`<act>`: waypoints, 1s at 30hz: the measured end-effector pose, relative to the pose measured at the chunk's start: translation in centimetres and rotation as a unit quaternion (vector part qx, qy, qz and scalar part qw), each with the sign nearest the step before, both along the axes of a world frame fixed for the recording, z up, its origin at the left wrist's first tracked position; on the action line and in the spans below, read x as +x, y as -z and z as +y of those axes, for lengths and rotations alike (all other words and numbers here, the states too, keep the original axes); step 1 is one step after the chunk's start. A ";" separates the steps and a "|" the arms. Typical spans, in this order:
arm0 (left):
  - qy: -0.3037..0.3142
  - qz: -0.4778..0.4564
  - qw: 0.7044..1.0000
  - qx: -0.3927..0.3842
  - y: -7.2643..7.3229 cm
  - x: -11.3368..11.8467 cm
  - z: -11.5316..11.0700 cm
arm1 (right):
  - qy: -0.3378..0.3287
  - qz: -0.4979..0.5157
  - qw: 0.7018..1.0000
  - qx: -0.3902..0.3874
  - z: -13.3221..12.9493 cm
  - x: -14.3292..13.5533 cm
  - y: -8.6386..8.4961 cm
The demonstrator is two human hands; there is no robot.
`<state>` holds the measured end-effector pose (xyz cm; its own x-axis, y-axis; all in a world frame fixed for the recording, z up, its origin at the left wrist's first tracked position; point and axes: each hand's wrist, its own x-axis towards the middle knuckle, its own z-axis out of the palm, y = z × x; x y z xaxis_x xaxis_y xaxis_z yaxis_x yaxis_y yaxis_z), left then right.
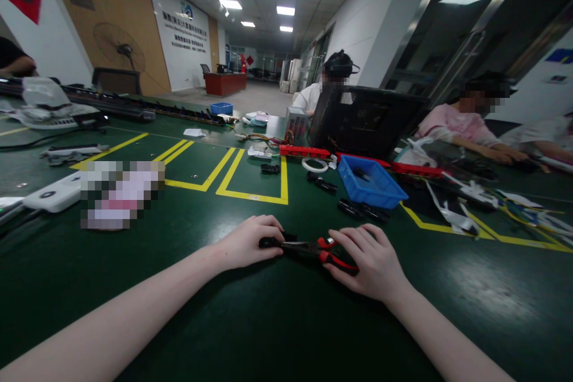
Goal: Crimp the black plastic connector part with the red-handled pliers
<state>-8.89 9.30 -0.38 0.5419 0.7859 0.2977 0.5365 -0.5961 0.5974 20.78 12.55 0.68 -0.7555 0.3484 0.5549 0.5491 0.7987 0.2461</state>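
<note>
Red-and-black handled long-nose pliers (308, 246) lie level just above the green table, their jaws pointing left. My right hand (369, 259) is wrapped around the handles. Across from it, my left hand (250, 243) pinches a small black part (270, 243), partly covered by the fingers; its exact kind is unclear. The plier tips meet this part at its right end, though I cannot tell whether the jaws grip it. Beyond my hands lie similar black pieces (351, 209) and a blue plastic tray (371, 185) with a dark item inside.
The green table (250, 334) bears yellow tape outlines. A white power strip (56, 193) stands at left. Farther back are a white tape ring (314, 165), red strips (304, 151) and a large black case (362, 122). Loose wires and white scraps lie right. Other people sit across.
</note>
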 end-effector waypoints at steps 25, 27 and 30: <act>0.007 -0.012 1.000 -0.007 0.1 -0.1 0.2 | 0.010 0.001 0.996 -0.086 -0.4 -0.2 0.2; 0.008 -0.014 1.000 -0.012 0.2 -0.2 0.3 | 0.014 0.005 0.996 -0.090 -0.5 -0.3 0.3; 0.008 -0.016 1.000 -0.014 0.3 -0.2 0.3 | 0.016 0.004 0.996 -0.092 -0.4 -0.2 0.4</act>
<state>-9.04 9.60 -0.64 0.5461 0.7852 0.2920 0.5073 -0.5873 0.6306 20.57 12.14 0.30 -0.7381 0.4680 0.4859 0.5759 0.8122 0.0925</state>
